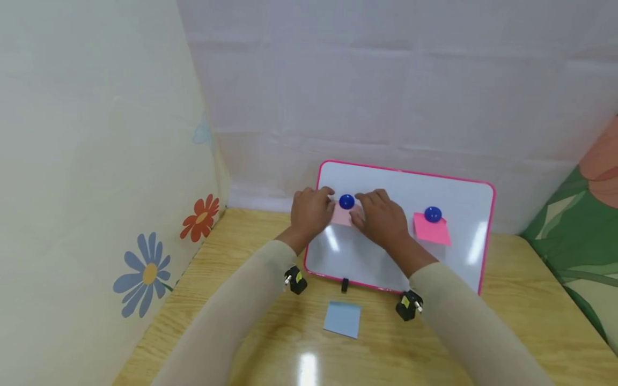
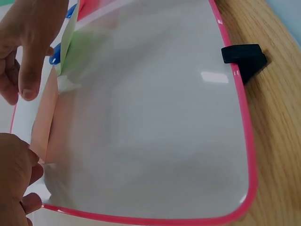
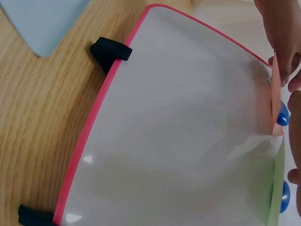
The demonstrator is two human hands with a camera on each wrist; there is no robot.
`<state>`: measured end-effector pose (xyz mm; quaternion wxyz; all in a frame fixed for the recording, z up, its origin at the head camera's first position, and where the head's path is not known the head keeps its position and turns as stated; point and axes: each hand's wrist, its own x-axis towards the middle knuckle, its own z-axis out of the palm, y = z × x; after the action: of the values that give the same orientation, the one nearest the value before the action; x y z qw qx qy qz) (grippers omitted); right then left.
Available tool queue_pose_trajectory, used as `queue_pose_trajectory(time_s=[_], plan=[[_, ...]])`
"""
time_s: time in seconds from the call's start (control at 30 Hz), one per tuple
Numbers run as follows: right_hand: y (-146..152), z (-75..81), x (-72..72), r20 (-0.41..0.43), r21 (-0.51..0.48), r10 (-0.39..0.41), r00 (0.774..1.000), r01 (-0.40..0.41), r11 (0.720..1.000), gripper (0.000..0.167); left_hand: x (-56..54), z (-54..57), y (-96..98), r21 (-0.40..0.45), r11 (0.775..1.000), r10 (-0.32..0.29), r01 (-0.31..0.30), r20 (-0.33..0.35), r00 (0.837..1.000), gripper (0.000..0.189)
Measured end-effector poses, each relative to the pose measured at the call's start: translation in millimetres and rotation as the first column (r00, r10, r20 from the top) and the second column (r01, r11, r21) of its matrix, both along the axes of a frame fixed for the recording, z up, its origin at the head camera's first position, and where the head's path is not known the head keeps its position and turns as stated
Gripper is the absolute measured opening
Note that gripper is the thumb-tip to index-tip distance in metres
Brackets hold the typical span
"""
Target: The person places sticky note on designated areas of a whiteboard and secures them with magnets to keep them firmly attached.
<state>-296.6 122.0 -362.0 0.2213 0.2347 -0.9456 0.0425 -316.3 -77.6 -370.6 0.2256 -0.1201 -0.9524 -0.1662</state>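
A pink-framed whiteboard [image 1: 367, 257] stands tilted on the table. A blue round magnet [image 1: 346, 201] sits at the top of a peach sticky note [image 1: 341, 216] on it. My left hand [image 1: 311, 212] is at the note's left edge, thumb and forefinger spaced apart, fingertips right by the paper. My right hand [image 1: 383, 219] hovers on the other side, thumb and forefinger parted close to the magnet. A green sticky note [image 3: 277, 188] under another blue magnet [image 3: 285, 197] shows in the wrist views; the right hand hides it in the head view.
To the right on the board, a hot pink note [image 1: 431, 229] hangs under a blue magnet [image 1: 433, 214]. A light blue sticky note [image 1: 342, 319] lies on the wooden table [image 1: 376, 354] in front. Black clip feet [image 3: 111, 52] hold the board's lower edge.
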Motion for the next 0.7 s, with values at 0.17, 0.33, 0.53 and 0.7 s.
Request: queue_pose_trajectory(time_s=[0.17,0.33,0.53,0.7], plan=[[6.3,0.7,7.7,0.018,0.001,0.009,1.0,-0.009,1.0,0.055,3.9,-2.6,-5.2,0.015,1.0,-0.027,0.028,-0.011,1.0,0.028],[12.2,0.0,15.1,0.018,-0.022,0.005,1.0,-0.004,1.0,0.054,12.5,-0.9,-8.7,-0.004,0.997,-0.078,0.077,-0.053,0.996,0.026],[22.4,-1.8,24.5,0.017,-0.023,0.007,1.0,-0.007,1.0,0.054,28.3,-0.9,-11.6,-0.089,0.984,-0.162,0.153,-0.106,0.981,0.024],[32.6,-3.5,34.9,0.048,-0.039,-0.009,0.999,0.011,0.999,0.055,42.4,-4.9,-13.7,-0.132,0.968,-0.231,0.214,-0.124,0.965,0.025]])
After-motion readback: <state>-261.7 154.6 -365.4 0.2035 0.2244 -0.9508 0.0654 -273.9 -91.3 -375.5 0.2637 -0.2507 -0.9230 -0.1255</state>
